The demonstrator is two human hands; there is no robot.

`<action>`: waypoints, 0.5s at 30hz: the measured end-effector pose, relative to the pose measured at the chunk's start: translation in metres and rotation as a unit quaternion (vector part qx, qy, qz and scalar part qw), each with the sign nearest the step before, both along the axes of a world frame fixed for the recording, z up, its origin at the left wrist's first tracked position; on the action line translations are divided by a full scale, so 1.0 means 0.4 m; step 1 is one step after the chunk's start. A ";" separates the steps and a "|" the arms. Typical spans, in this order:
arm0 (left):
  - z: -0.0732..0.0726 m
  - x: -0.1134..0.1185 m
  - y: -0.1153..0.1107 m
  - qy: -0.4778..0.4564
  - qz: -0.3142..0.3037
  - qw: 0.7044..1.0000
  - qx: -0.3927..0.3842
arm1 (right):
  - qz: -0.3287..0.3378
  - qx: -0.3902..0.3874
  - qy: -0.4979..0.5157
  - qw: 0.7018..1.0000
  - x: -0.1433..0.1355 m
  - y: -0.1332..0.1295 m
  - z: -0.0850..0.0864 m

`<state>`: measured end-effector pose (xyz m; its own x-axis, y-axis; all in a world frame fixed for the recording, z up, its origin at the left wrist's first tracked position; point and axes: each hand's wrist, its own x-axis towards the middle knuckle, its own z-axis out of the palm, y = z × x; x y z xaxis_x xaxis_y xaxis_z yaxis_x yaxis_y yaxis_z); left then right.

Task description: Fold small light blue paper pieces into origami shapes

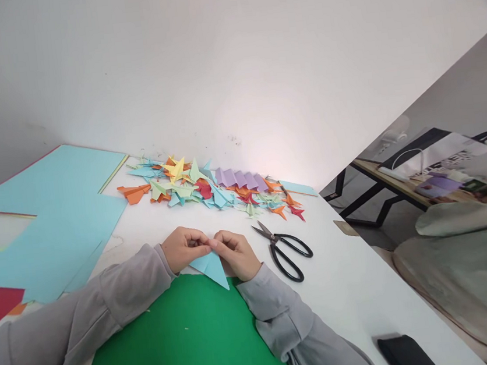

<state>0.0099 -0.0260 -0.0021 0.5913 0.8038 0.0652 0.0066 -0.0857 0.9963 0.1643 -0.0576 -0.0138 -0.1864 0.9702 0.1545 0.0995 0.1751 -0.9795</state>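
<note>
Between my two hands is a folded piece of light blue paper [211, 268], its pointed corner hanging toward me over the far edge of a green mat [177, 336]. My left hand [185, 249] pinches the paper's upper edge between thumb and fingers. Right beside it, my right hand [236, 253] grips the same edge, both thumbs nearly meeting. Part of the paper is hidden behind the fingers. Black-handled scissors [279, 246] lie just right of my right hand, blades spread a little and pointing away from me.
Folded paper shapes [191, 182] in several colours are heaped by the wall, with a pleated purple strip [240, 178]. Large blue sheets [70, 208] cover the table's left. A black flat object [406, 354] lies near the right edge. Beyond stands another table [375, 176] with a bag.
</note>
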 end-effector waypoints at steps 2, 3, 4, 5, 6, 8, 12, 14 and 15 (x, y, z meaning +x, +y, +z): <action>-0.002 0.000 0.001 0.010 -0.011 1.000 0.010 | -0.007 -0.012 -0.023 1.000 -0.007 -0.004 0.004; -0.002 0.001 0.001 0.016 -0.016 1.000 0.014 | -0.005 -0.021 -0.028 0.999 -0.009 -0.005 0.006; -0.001 0.001 0.001 0.026 -0.024 0.999 0.020 | -0.003 -0.027 -0.028 0.999 -0.011 -0.005 0.007; 0.001 0.001 0.001 0.037 -0.034 0.998 0.030 | -0.002 -0.031 -0.024 0.999 -0.012 -0.005 0.008; 0.004 0.001 0.001 0.050 -0.044 0.997 0.041 | -0.003 -0.032 -0.018 0.999 -0.012 -0.005 0.009; 0.009 0.001 0.000 0.067 -0.058 0.994 0.057 | -0.005 -0.027 -0.012 1.000 -0.011 -0.004 0.014; 0.013 0.000 0.001 0.075 -0.063 0.994 0.048 | 0.017 -0.028 -0.038 0.999 -0.009 -0.007 0.024; 0.010 -0.001 0.003 0.077 -0.072 0.994 0.038 | 0.034 -0.048 -0.030 0.998 -0.008 -0.008 0.025; 0.008 0.000 0.005 0.078 -0.076 0.994 0.032 | 0.038 -0.065 -0.014 0.997 -0.008 -0.008 0.025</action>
